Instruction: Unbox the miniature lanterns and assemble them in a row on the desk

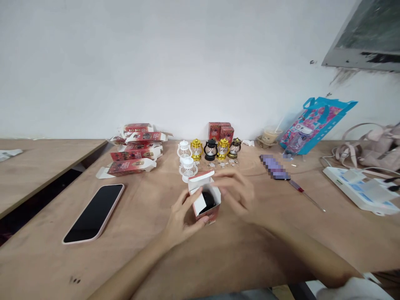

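Left hand (181,221) fingers clamped on the small red box (205,200) at surface centre, flaps open, dark lantern (207,199) inside. Right hand (234,191) at its 3 o'clock, fingers apart (blurred). Risk: box tips, lantern drops out toward lanterns (210,149) at 12 o'clock.

The phone (93,213) lies left of the open box (204,199) (lanterns (210,149) stand behind it).

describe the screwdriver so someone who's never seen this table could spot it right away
Start at the blue patterned gift bag leaning on the wall at the table's far right. Come toward the near edge, past the blurred patch, to the screwdriver lying flat on bare wood. It is the only thin tool there: a red handle with a slim metal shaft.
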`<state>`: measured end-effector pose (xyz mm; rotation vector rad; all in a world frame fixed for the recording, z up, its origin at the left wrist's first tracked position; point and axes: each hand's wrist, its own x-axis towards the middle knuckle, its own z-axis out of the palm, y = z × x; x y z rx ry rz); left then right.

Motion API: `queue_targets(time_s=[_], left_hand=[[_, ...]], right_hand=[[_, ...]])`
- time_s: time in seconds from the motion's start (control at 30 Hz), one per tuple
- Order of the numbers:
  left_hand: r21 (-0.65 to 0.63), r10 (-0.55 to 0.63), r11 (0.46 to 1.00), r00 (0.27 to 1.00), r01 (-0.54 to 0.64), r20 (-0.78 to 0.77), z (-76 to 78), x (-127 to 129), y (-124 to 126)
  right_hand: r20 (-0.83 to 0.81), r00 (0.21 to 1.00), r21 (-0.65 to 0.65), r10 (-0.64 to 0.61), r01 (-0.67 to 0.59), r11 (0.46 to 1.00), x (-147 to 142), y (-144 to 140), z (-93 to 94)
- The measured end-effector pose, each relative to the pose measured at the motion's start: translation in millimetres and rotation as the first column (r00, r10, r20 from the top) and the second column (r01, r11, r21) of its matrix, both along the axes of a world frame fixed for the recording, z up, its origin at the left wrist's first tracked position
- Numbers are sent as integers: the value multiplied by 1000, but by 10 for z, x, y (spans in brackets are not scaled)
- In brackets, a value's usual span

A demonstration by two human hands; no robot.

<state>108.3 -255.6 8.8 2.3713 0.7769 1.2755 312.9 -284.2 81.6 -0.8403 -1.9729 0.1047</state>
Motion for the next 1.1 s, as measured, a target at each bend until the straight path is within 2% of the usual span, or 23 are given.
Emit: queue_targets(time_s=[0.07,0.1,0.13,0.2,0.27,0.3,0.33,0.37,0.47,0.57,0.67,0.73,0.83,0.93,1.03,1.1], left_hand=[[-11,-28,1000,999,28,-15,48,-4,6],[-15,-42,999,999,42,-18,74,-5,9],[-19,-56,998,998,56,-21,101,-5,12],[-38,-92,995,995,91,-36,146,-9,18],[-57,-121,991,991,119,-51,164,-14,25],[-61,-126,991,991,122,-53,155,-17,29],[-62,-125,991,991,122,-51,132,-18,31],[-64,-117,991,992,115,-35,97,-18,33],[-93,-67,993,992,77,103,-39,-7,29],[-203,-39,976,978,81,206,-104,16,13],[-335,-88,928,968,165,234,-59,41,-1],[-365,-128,906,961,214,246,-14,54,0],[-378,-150,896,960,234,238,18,59,13],[-385,-134,896,962,221,239,2,49,23],[-380,-126,901,963,211,236,-25,31,22],[-379,-125,902,964,209,235,-33,24,16]], right_hand=[[-226,974,-147,-14,-20,989,36,48,-54],[-301,954,-246,7,-85,966,41,80,-85],[-356,933,-346,47,-178,921,36,113,-115],[-441,887,-495,136,-367,788,-2,168,-162],[-502,844,-553,191,-483,679,-64,196,-185],[-519,830,-561,204,-510,652,-93,196,-185],[-524,825,-557,211,-519,648,-117,189,-178],[-515,828,-538,219,-512,670,-132,175,-164],[-394,869,-423,299,-460,781,-118,107,-91],[-228,900,-367,371,-432,824,-66,44,-35],[-156,936,-283,315,-348,894,-51,27,-53],[-136,961,-218,241,-266,939,-65,41,-94],[-110,978,-175,176,-193,965,-89,82,-150],[-56,983,-57,172,-176,983,-90,112,-192],[53,982,75,183,-186,980,-69,79,-264],[129,979,99,158,-171,980,-51,9,-336]])
